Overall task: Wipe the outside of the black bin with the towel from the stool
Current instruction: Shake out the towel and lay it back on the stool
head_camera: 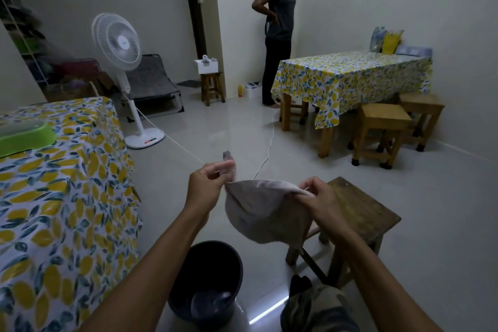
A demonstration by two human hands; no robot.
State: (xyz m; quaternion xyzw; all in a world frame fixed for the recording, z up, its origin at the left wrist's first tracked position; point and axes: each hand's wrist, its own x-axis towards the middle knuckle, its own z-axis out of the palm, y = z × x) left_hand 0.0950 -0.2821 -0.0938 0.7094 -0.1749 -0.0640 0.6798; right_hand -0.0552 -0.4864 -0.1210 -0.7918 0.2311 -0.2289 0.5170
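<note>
A pale grey towel (pixel 265 213) hangs in the air between my hands, spread by its top edge. My left hand (pixel 206 184) pinches its left corner, which sticks up above the fingers. My right hand (pixel 319 198) grips the right end of the edge. The black bin (pixel 211 259) stands upright on the floor just below the towel, between my forearms, its mouth open toward me. The dark wooden stool (pixel 361 210) stands to the right, behind my right hand, with a bare top.
A table with a lemon-print cloth (pixel 62 197) and a green tub (pixel 24 137) fills the left side. A white standing fan (pixel 118 43) trails a cord (pixel 186 151) across the floor. Another person (pixel 279 32) stands by a far clothed table (pixel 350 75) with stools (pixel 381 129).
</note>
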